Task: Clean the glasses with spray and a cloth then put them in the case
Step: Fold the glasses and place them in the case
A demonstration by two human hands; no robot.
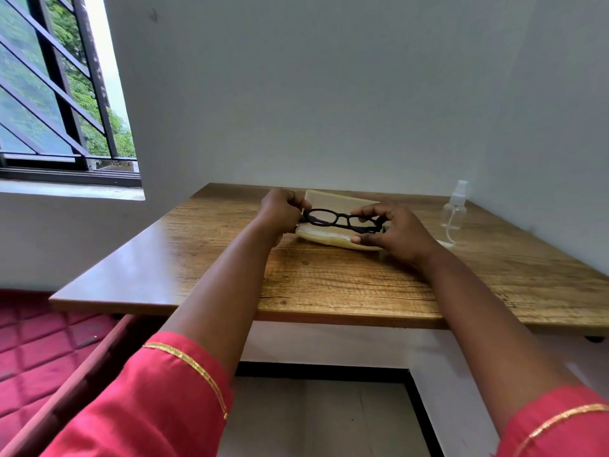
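At the far left of the frame a barred window (pixel 62 94) shows green foliage. In the middle, on the wooden table (pixel 329 278), the left hand (pixel 280 211) pinches the left end of the black glasses (pixel 342 221) with curled fingers. The glasses are held just above the open cream case (pixel 333 239), which lies on the table. The right hand (pixel 395 230) grips their right end, thumb below. Further right, a clear spray bottle (pixel 455 206) stands near the wall.
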